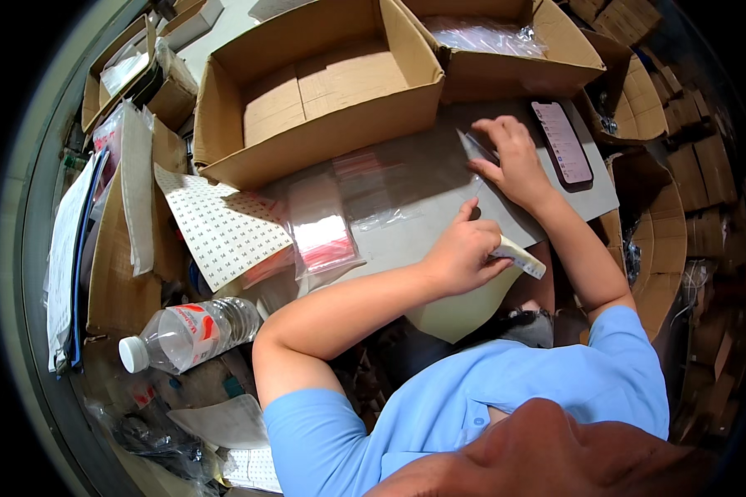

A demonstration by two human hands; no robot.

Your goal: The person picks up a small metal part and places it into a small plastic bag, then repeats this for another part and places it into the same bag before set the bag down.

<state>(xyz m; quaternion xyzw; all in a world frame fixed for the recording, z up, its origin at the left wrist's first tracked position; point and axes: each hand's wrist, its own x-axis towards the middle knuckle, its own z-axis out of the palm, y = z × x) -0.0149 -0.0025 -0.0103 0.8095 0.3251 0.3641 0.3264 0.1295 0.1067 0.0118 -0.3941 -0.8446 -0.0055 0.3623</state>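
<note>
My left hand (466,255) is closed on a pale sticker sheet (452,306), whose curled end (522,256) pokes out beside the fingers and shows small printed labels. Its index finger points up toward my right hand (512,157). Between the thumb and fingers of that right hand is a small clear plastic bag (472,147), partly hidden and hard to make out. Left of the hands, a stack of clear zip bags with red strips (323,228) lies on the grey table (427,211). More clear bags (373,186) lie flat beside the stack.
A large open cardboard box (319,124) stands at the back; another box (522,79) beside it holds clear bags. A phone with a lit screen (562,145) lies at the right. A printed label sheet (224,224) and a plastic bottle (195,331) are at the left.
</note>
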